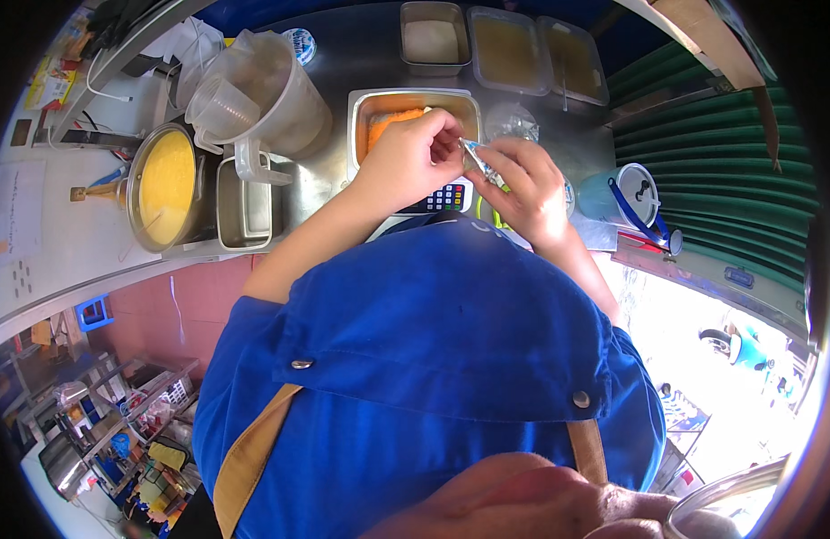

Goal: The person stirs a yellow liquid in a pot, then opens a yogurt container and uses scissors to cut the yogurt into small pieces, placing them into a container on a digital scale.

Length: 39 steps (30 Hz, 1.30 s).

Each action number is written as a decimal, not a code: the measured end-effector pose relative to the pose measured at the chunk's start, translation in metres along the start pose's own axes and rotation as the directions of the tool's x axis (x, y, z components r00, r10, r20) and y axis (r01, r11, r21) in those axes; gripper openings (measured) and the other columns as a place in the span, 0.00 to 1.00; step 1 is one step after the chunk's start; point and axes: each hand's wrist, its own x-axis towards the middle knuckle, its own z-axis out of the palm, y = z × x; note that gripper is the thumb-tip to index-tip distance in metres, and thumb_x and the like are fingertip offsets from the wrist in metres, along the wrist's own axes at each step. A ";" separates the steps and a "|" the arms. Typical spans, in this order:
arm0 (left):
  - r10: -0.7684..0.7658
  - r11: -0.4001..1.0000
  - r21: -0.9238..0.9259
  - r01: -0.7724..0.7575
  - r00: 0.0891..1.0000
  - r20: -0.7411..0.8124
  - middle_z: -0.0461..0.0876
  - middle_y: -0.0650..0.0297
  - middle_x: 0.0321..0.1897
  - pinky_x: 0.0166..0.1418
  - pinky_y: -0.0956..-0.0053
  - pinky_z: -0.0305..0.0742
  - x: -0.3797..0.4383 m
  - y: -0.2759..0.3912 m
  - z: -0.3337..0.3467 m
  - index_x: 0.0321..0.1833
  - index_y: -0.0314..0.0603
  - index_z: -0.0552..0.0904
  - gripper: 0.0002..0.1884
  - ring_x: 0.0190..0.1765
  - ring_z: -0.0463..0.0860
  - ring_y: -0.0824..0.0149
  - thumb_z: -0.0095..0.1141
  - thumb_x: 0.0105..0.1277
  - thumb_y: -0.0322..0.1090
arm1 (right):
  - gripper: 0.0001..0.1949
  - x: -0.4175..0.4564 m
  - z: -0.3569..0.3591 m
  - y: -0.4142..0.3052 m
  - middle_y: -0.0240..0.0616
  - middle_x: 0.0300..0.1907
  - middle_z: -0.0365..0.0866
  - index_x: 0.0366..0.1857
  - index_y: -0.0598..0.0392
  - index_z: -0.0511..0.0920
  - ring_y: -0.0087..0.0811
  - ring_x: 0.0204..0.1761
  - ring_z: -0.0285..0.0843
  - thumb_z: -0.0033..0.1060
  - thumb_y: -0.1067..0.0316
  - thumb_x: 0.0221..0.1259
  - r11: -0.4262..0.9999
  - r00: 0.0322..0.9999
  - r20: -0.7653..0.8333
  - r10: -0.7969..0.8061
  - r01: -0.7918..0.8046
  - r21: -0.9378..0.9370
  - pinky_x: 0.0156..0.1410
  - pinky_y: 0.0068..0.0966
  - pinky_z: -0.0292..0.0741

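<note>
A silver foil piece with blue print (481, 162), a packet or a lid, is held between my hands above a scale. My right hand (526, 185) grips it from the right, with thumb and fingers closed on it. Fingertips of my left hand (415, 151) meet the foil's upper left edge. Behind that hand sits a rectangular metal pan (361, 101) with orange shredded or crumbly food (391, 124), partly hidden. The scale's keypad (448, 195) shows under my wrists. A bright green object (489, 210) lies below my right hand, mostly covered.
To the left stand a large plastic measuring jug (307, 108), a pot of yellow liquid (165, 182) and a metal container (245, 209). Farther back are a metal pan of white contents (431, 40) and lidded plastic boxes (509, 50). A light-blue tumbler (607, 195) is at right.
</note>
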 end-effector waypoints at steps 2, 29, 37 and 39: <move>0.048 0.995 0.091 -0.044 0.998 -0.042 0.83 0.58 0.31 0.39 0.76 0.80 0.000 -0.001 0.002 0.39 0.34 0.77 0.09 0.32 0.85 0.67 0.60 0.56 0.24 | 0.17 0.000 -0.001 0.002 0.37 0.36 0.79 0.40 0.53 0.81 0.35 0.32 0.78 0.72 0.68 0.42 1.000 1.000 0.024 0.011 -0.011 0.005 0.36 0.30 0.77; -0.056 0.815 -0.537 0.219 0.951 0.303 0.78 0.62 0.38 0.52 0.75 0.77 0.008 -0.012 -0.002 0.43 0.33 0.74 0.05 0.44 0.80 0.71 0.45 0.71 0.27 | 0.17 -0.001 0.008 0.016 0.37 0.41 0.80 0.53 0.56 0.76 0.25 0.41 0.76 0.62 0.69 0.60 0.659 0.902 0.165 0.399 -0.408 0.632 0.46 0.23 0.77; -0.096 0.706 -0.666 0.242 0.964 0.249 0.77 0.56 0.47 0.58 0.66 0.73 0.004 -0.018 -0.004 0.41 0.36 0.73 0.05 0.50 0.79 0.64 0.42 0.67 0.24 | 0.10 -0.003 0.010 0.020 0.40 0.41 0.80 0.41 0.62 0.79 0.29 0.42 0.81 0.62 0.80 0.55 0.647 0.878 0.139 0.458 -0.436 0.626 0.48 0.21 0.79; -0.086 0.617 -0.754 0.225 0.972 0.219 0.77 0.54 0.50 0.59 0.63 0.73 0.003 -0.021 -0.008 0.40 0.37 0.73 0.06 0.51 0.79 0.61 0.41 0.66 0.24 | 0.08 -0.007 0.010 0.020 0.39 0.39 0.81 0.39 0.65 0.79 0.27 0.42 0.81 0.61 0.80 0.56 0.505 0.802 0.155 0.577 -0.500 0.704 0.48 0.21 0.79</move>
